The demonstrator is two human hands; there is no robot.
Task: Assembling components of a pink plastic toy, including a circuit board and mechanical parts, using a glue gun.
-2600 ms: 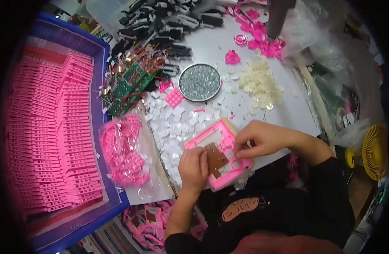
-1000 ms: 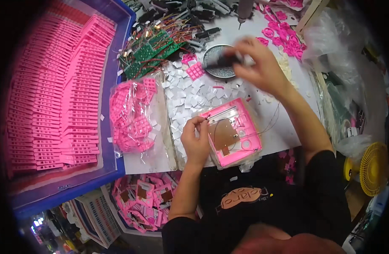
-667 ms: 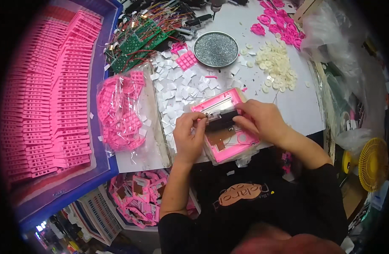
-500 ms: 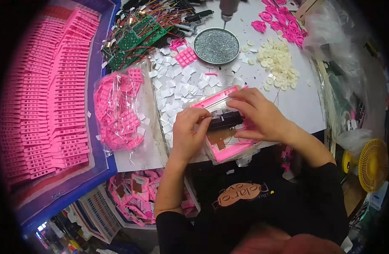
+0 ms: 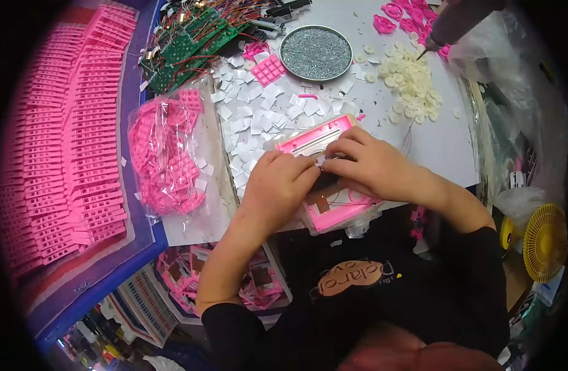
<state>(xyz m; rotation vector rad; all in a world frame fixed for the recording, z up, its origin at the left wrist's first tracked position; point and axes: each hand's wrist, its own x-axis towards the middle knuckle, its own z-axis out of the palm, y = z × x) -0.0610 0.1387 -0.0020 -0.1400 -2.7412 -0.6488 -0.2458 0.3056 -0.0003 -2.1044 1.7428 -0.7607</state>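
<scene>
A pink plastic housing (image 5: pixel 339 217) lies on a clear bag at the table's front edge, with a slotted bar across its far end and a brown board inside. Over its middle is a black plastic part (image 5: pixel 325 181), mostly covered by my fingers. My left hand (image 5: pixel 279 187) pinches the left end of this part. From the other side, my right hand (image 5: pixel 373 166) is closed on it, thumb and fingertips meeting near a small whitish piece (image 5: pixel 321 159). Whether the part is seated in the housing is hidden.
Beyond the housing stands a round tin of small screws (image 5: pixel 316 54). White paper squares (image 5: pixel 259 117), cream discs (image 5: pixel 411 83), green circuit boards with wires (image 5: pixel 197 52) and bagged pink keypads (image 5: pixel 166 154) surround it. An electric screwdriver (image 5: pixel 454 25) hangs at upper right. Stacked pink parts (image 5: pixel 67 142) fill the left tray.
Both hands have drawn together over the black part, which now sits lower and more covered. The screwdriver has swung from above the tin to the right, over the discs.
</scene>
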